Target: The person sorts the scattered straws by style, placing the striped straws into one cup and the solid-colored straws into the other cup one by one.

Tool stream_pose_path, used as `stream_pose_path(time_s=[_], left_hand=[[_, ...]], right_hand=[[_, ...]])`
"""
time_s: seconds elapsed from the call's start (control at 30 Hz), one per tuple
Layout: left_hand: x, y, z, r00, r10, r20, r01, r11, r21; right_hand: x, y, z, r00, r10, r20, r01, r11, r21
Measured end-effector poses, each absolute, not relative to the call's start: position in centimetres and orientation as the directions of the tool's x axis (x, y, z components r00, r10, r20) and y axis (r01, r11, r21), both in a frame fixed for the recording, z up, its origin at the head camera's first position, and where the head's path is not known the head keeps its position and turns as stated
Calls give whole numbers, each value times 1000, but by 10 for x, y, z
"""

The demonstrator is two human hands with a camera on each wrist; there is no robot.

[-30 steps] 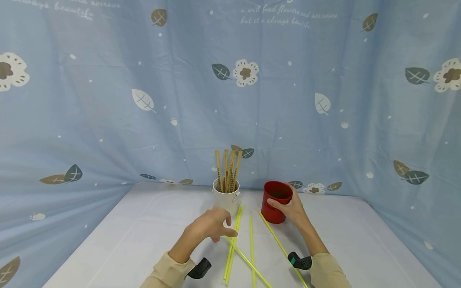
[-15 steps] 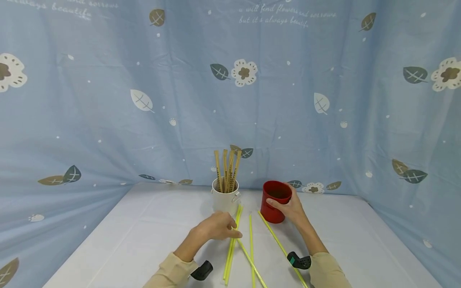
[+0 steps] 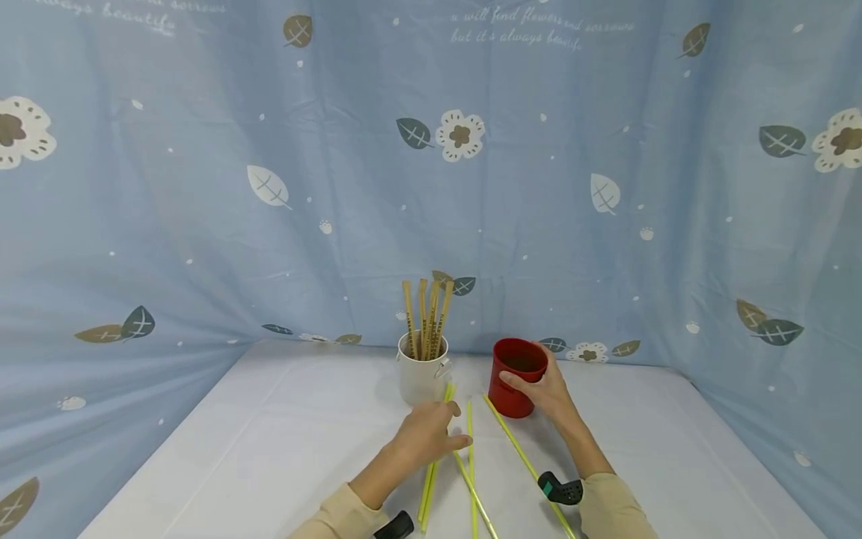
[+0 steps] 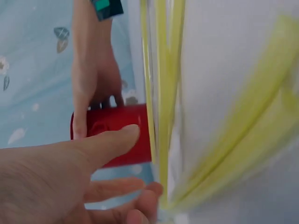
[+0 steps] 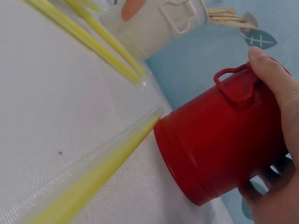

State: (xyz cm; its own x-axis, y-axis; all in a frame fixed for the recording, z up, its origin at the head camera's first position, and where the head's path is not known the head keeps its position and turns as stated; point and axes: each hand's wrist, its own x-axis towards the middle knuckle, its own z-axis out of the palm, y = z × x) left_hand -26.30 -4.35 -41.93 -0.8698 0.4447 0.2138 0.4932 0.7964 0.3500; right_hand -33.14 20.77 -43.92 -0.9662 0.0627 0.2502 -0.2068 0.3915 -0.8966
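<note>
My right hand grips the red metal bucket around its upper part, thumb near the rim by a small wire handle. The bucket stands upright near the back of the table. My left hand is over the long yellow straws, thumb stretched out and apart from the fingers. In the left wrist view, nothing shows between that thumb and the fingertips, which are near the straws. One yellow straw lies slanted just right of the hand, crossing another. Clear film seems to wrap the straws in the right wrist view.
Behind my left hand stands a white metal bucket holding several flat wooden sticks. Another yellow straw runs from beside the red bucket toward my right sleeve. A blue printed curtain hangs behind the white-covered table.
My left hand reached down to the crossing straw, then moved right and its thumb and fingers parted. That straw has shifted slightly. My right hand stays on the red bucket.
</note>
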Motion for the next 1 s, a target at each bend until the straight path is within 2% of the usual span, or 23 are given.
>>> stream_pose_path(time_s=[0.27, 0.5, 0.77, 1.0], left_hand=[[-256, -31, -423, -886, 449, 112, 459, 823, 335], [-254, -27, -428, -856, 496, 147, 517, 811, 274], [-255, -29, -427, -858, 496, 131, 504, 769, 392], [-259, -35, -430, -833, 533, 150, 529, 686, 499]], right_hand=[[-332, 209, -439, -966, 51, 253, -212, 400, -892], [-331, 208, -439, -967, 50, 249, -209, 401, -892], [-330, 208, -438, -969, 59, 240, -196, 407, -892], [-330, 208, -439, -970, 61, 236, -192, 410, -892]])
